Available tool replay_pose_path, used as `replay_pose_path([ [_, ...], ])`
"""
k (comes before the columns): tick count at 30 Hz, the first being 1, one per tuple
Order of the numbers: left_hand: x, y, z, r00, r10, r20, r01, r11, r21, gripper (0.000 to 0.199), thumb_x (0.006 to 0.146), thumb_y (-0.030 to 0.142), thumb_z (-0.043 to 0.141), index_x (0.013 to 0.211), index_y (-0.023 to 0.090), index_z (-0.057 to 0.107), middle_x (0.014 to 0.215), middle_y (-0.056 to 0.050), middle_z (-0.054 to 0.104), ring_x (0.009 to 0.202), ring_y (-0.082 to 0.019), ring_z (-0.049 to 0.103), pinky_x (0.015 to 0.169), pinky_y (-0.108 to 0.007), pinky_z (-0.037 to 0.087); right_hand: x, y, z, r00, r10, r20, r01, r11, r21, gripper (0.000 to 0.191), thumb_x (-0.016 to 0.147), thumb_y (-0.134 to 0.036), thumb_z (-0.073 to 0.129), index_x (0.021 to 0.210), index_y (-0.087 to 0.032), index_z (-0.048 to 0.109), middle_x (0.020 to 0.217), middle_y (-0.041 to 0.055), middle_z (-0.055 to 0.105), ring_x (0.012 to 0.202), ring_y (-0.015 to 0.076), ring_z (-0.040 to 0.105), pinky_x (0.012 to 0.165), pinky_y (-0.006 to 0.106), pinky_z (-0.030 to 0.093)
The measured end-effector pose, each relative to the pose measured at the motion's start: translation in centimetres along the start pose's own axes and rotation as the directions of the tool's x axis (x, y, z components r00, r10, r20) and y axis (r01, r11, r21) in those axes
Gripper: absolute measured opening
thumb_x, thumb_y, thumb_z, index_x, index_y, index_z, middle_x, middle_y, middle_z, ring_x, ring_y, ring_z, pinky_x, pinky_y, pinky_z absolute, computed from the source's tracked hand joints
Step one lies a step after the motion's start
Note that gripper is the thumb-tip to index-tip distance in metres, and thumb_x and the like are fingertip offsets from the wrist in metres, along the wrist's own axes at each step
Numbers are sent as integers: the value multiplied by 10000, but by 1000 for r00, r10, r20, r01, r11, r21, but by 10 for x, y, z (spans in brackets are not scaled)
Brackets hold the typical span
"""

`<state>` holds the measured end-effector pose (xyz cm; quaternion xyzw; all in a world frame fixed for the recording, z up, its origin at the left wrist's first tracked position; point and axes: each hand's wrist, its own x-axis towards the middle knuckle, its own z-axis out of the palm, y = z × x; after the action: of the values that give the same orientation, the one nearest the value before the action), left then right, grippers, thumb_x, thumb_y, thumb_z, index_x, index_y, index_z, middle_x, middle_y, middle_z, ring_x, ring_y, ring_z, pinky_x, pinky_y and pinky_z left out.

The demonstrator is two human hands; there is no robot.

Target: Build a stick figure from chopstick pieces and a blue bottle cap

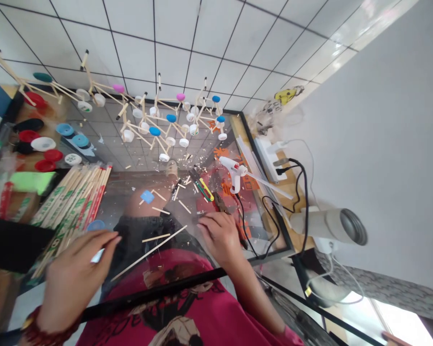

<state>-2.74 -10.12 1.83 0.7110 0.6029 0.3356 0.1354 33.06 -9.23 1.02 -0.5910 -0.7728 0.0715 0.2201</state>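
Observation:
My left hand (81, 274) hovers over the left front of the glass table, its thumb and forefinger tips pinched together. What sits between them, if anything, is too small to make out. A translucent blue cap (95, 224) lies just behind it. My right hand (222, 238) rests loosely curved near the pliers (222, 204), holding nothing visible. Between both hands lie a long thin wooden stick (149, 252) and a shorter stick piece (156, 238). Farther back are more cut pieces (184, 206), a blue square (147, 196) and a yellow utility knife (206, 189).
Several stick-and-bottle-cap figures (171, 118) stand along the back. A white glue gun (233, 170) with its cord is at right, near a power strip (270, 156). Wrapped chopsticks (74, 206), loose caps (43, 143) and a black object (16, 242) fill the left.

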Motion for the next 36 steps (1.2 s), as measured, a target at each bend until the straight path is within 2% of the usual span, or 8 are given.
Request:
replay_pose_path([
  [8, 8, 37, 50, 938, 280, 202, -307, 945, 112, 247, 1073, 243, 589, 964, 221, 809, 930, -70, 809, 808, -261, 752, 746, -390, 592, 45, -20, 13, 975, 114, 189, -100, 992, -83, 98, 1054, -212, 741, 1071, -272, 818, 1049, 73, 822, 1012, 286, 733, 878, 420, 501],
  [12, 13, 36, 42, 969, 224, 108, -225, 974, 1, 174, 1044, 274, 672, 990, 228, 831, 953, -61, 824, 852, -246, 762, 824, -368, 606, 55, -17, 15, 952, 159, 261, -152, 987, -47, 127, 1047, -174, 715, 986, -246, 800, 992, 77, 790, 984, 268, 707, 911, 403, 508],
  [16, 26, 55, 41, 996, -41, 82, 67, 935, -349, 136, 985, 281, 739, 925, 251, 857, 932, -35, 845, 844, -195, 782, 835, -293, 621, 53, -26, 10, 941, 194, 277, -286, 893, 347, 182, 1041, -148, 643, 921, -233, 751, 934, 55, 765, 907, 232, 691, 882, 362, 531],
  [21, 39, 85, 57, 788, -426, 445, 590, 318, -742, 266, 699, 369, 1004, 884, 220, 885, 936, -68, 858, 783, -207, 769, 735, -300, 655, 44, -52, 2, 843, 67, 534, -484, 527, 698, 311, 1047, -509, 644, 873, -254, 677, 795, -21, 677, 751, 168, 613, 745, 285, 508],
  [24, 45, 92, 62, 636, -460, 619, 680, -45, -732, 321, 608, 362, 1076, 741, 177, 851, 774, -61, 812, 649, -154, 687, 638, -267, 621, 42, -59, 4, 814, 55, 578, -548, 403, 733, 546, 1019, -747, 581, 783, -258, 634, 755, -4, 661, 733, 179, 594, 757, 311, 528],
  [27, 50, 91, 63, 562, -445, 697, 696, -199, -689, 338, 594, 341, 1095, 725, 154, 847, 711, -52, 787, 598, -120, 646, 590, -231, 587, 43, -57, 9, 814, 89, 575, -565, 352, 746, 633, 999, -832, 559, 748, -260, 658, 732, 12, 672, 702, 179, 589, 728, 314, 534],
  [32, 49, 89, 64, 546, -489, 680, 702, -176, -690, 364, 551, 323, 1103, 788, 167, 873, 655, -35, 764, 596, -132, 659, 596, -235, 593, 41, -59, 15, 851, 61, 521, -504, 372, 779, 507, 1016, -713, 661, 856, -241, 750, 829, 17, 766, 772, 178, 676, 766, 303, 560],
  [36, 32, 83, 60, 564, -601, 566, 707, -4, -707, 443, 495, 397, 1107, 817, 186, 889, 706, -38, 790, 652, -145, 691, 635, -227, 604, 34, -61, 11, 901, -57, 430, -317, 590, 742, 308, 1071, -460, 685, 878, -241, 785, 861, 32, 795, 802, 185, 720, 795, 305, 566],
])
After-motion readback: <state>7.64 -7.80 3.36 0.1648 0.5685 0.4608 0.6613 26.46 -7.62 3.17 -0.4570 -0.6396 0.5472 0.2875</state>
